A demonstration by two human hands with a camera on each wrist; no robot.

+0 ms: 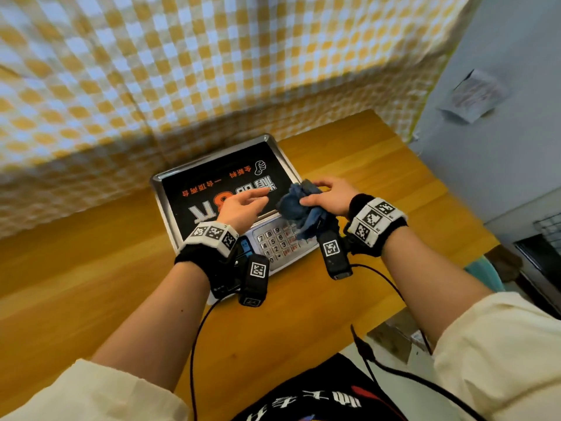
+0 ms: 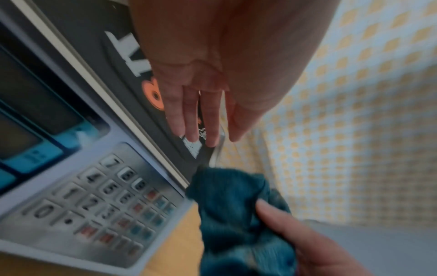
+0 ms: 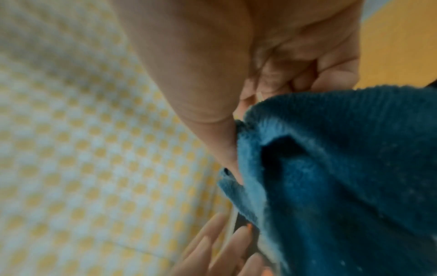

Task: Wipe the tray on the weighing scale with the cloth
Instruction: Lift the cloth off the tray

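Note:
A weighing scale (image 1: 282,241) with a silver keypad stands on the wooden table. Its steel tray (image 1: 158,180) carries a black printed sheet with orange and white lettering. My right hand (image 1: 326,197) grips a bunched dark blue cloth (image 1: 299,208) over the tray's near right corner; the cloth hangs down over the keypad. In the right wrist view the cloth (image 3: 343,168) fills the lower right, held by thumb and curled fingers. My left hand (image 1: 243,205) hovers open above the tray's near edge, fingers straight and pointing toward the cloth (image 2: 236,214). The left hand (image 2: 201,112) holds nothing.
A yellow-and-white checkered cloth (image 1: 182,71) hangs behind the table. The scale's display (image 2: 35,104) and keypad (image 2: 99,201) face me. Bare wooden tabletop (image 1: 76,253) lies left and right of the scale. A grey wall (image 1: 501,117) is on the right.

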